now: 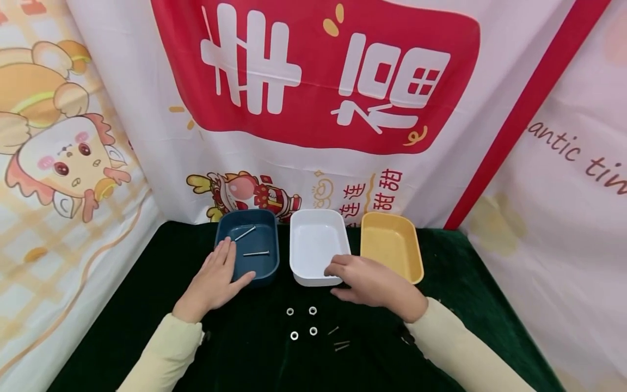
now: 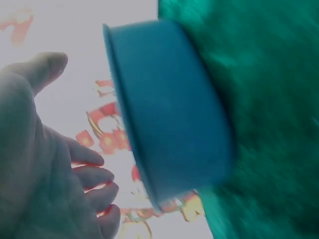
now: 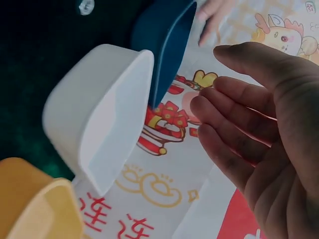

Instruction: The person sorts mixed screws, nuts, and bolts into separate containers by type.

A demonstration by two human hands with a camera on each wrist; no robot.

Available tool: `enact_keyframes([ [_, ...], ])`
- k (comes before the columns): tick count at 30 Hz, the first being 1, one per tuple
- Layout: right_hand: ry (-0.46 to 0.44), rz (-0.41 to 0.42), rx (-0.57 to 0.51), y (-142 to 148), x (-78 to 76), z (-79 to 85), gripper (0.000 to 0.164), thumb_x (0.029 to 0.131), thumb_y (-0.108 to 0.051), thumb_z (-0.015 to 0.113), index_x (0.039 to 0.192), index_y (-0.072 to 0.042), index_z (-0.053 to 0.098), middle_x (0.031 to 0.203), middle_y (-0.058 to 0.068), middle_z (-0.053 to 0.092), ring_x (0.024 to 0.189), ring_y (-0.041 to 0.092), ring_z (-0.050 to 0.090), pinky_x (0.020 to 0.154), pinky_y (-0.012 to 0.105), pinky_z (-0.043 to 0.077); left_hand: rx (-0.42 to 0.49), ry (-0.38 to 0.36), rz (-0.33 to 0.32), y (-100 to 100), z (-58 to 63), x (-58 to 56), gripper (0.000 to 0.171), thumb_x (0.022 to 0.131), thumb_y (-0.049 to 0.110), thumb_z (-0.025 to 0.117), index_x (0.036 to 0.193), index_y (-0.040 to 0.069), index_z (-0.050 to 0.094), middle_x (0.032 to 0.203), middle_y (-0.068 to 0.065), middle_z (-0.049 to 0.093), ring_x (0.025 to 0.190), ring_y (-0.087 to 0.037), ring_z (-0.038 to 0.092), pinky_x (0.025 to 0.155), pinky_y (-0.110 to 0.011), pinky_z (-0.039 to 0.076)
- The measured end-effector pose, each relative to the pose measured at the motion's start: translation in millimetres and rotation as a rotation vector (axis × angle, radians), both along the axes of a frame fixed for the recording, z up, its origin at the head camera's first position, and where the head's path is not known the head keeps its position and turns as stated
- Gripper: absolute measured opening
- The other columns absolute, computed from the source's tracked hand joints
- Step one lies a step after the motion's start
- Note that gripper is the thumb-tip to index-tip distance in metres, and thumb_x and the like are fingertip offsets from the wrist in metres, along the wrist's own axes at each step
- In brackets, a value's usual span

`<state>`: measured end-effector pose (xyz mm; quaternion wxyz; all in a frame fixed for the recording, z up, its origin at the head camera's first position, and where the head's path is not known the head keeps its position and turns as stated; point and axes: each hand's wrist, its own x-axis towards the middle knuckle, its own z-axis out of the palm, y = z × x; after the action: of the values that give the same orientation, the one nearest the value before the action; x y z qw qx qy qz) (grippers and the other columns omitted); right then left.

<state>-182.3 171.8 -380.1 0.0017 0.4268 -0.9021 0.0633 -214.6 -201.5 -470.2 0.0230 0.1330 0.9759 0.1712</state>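
Dark green is the worktop (image 1: 245, 354), with a soft surface like velvet. Along its far side stand three open boxes in a row: a blue box (image 1: 258, 269) on the left, a white box (image 1: 318, 239) in the middle and a yellow box (image 1: 389, 239) on the right. Two long screws (image 1: 256, 253) lie apart from each other inside the blue box.

The left hand (image 1: 215, 277) is at the near left side of the blue box, with its fingers extended and the thumb spread away; its palm is empty. The right hand (image 1: 374, 280) is at the near right corner of the white box. Its fingers are relaxed and slightly bent, and the right wrist view shows nothing in them. Whether either hand touches its box, I cannot tell.

Nearer to the person, four nuts (image 1: 313, 311) lie separately on the worktop. Just to their right are three small screws (image 1: 333, 330), two of them close together. Behind the boxes hangs a red and white printed cloth (image 1: 313, 122).
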Motion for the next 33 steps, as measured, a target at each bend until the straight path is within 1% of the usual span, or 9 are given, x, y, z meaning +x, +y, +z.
enact_keyframes([
  [2, -0.005, -0.001, 0.005, 8, 6.3, -5.2, 0.032, 0.095, -0.029, 0.081, 0.121, -0.013, 0.074, 0.114, 0.001, 0.073, 0.094, 0.008, 0.071, 0.086, 0.025, 0.063, 0.001, 0.021, -0.027, 12, 4.4, -0.5, 0.105, 0.102, 0.069, 0.05, 0.167, -0.005, 0.014, 0.177, -0.025, 0.008, 0.164, -0.047, 0.011, 0.131, -0.065, 0.013],
  [5, -0.014, 0.003, 0.015, 19, 12.7, -17.4, 0.03, 0.094, -0.03, 0.081, 0.119, -0.013, 0.075, 0.114, 0.0, 0.074, 0.095, 0.006, 0.071, 0.085, 0.024, 0.062, 0.007, 0.035, -0.076, 30, 7.5, -3.2, 0.101, 0.103, 0.066, 0.051, 0.167, -0.004, 0.016, 0.178, -0.022, 0.009, 0.165, -0.043, 0.011, 0.132, -0.062, 0.013],
  [7, -0.031, -0.003, 0.023, 25, 16.6, -26.7, 0.03, 0.094, -0.03, 0.082, 0.119, -0.015, 0.075, 0.113, -0.001, 0.074, 0.095, 0.004, 0.071, 0.085, 0.022, 0.062, 0.012, 0.032, -0.101, 41, 6.8, -6.6, 0.101, 0.103, 0.067, 0.05, 0.167, -0.002, 0.016, 0.178, -0.02, 0.009, 0.166, -0.04, 0.011, 0.133, -0.061, 0.013],
  [10, -0.091, -0.011, 0.022, 32, 21.5, -39.8, 0.029, 0.094, -0.029, 0.082, 0.12, -0.016, 0.075, 0.112, -0.002, 0.073, 0.094, 0.001, 0.068, 0.084, 0.021, 0.061, 0.023, 0.014, -0.126, 57, 3.1, -11.0, 0.102, 0.103, 0.069, 0.049, 0.168, -0.001, 0.013, 0.178, -0.018, 0.008, 0.166, -0.037, 0.01, 0.134, -0.058, 0.013],
  [14, -0.206, -0.025, 0.0, 37, 26.2, -55.0, 0.029, 0.095, -0.025, 0.081, 0.121, -0.015, 0.074, 0.114, 0.0, 0.073, 0.095, 0.0, 0.067, 0.085, 0.019, 0.06, 0.044, 0.007, -0.132, 75, -2.5, -15.3, 0.1, 0.104, 0.065, 0.051, 0.168, 0.0, 0.012, 0.179, -0.017, 0.007, 0.167, -0.036, 0.009, 0.134, -0.057, 0.014],
  [17, -0.283, -0.039, -0.01, 38, 29.1, -64.7, 0.029, 0.095, -0.023, 0.08, 0.122, -0.014, 0.074, 0.113, 0.0, 0.073, 0.097, 0.003, 0.069, 0.085, 0.02, 0.06, 0.06, 0.011, -0.134, 87, -5.9, -17.1, 0.098, 0.104, 0.06, 0.055, 0.168, 0.0, 0.013, 0.179, -0.017, 0.007, 0.167, -0.035, 0.009, 0.134, -0.056, 0.014],
  [21, -0.353, -0.057, -0.024, 37, 32.1, -76.9, 0.026, 0.095, -0.019, 0.08, 0.12, -0.014, 0.075, 0.111, -0.001, 0.073, 0.098, 0.006, 0.07, 0.085, 0.02, 0.06, 0.052, 0.016, -0.146, 98, -9.2, -18.0, 0.097, 0.104, 0.059, 0.055, 0.168, 0.0, 0.012, 0.179, -0.017, 0.006, 0.167, -0.034, 0.008, 0.135, -0.055, 0.014],
  [28, -0.386, -0.055, -0.053, 34, 34.5, -100.6, 0.023, 0.095, -0.016, 0.079, 0.118, -0.017, 0.075, 0.108, -0.006, 0.072, 0.091, -0.001, 0.066, 0.08, 0.017, 0.058, 0.051, 0.033, -0.16, 116, -12.6, -22.3, 0.097, 0.104, 0.061, 0.053, 0.168, -0.001, 0.015, 0.179, -0.016, 0.007, 0.167, -0.033, 0.008, 0.135, -0.054, 0.015],
  [33, -0.389, -0.045, -0.044, 33, 34.8, -111.3, 0.021, 0.094, -0.015, 0.08, 0.114, -0.02, 0.076, 0.104, -0.01, 0.071, 0.087, -0.006, 0.063, 0.078, 0.015, 0.057, 0.023, 0.038, -0.141, 125, -13.5, -26.4, 0.097, 0.104, 0.065, 0.05, 0.168, 0.001, 0.015, 0.179, -0.015, 0.007, 0.167, -0.033, 0.007, 0.135, -0.053, 0.015],
])
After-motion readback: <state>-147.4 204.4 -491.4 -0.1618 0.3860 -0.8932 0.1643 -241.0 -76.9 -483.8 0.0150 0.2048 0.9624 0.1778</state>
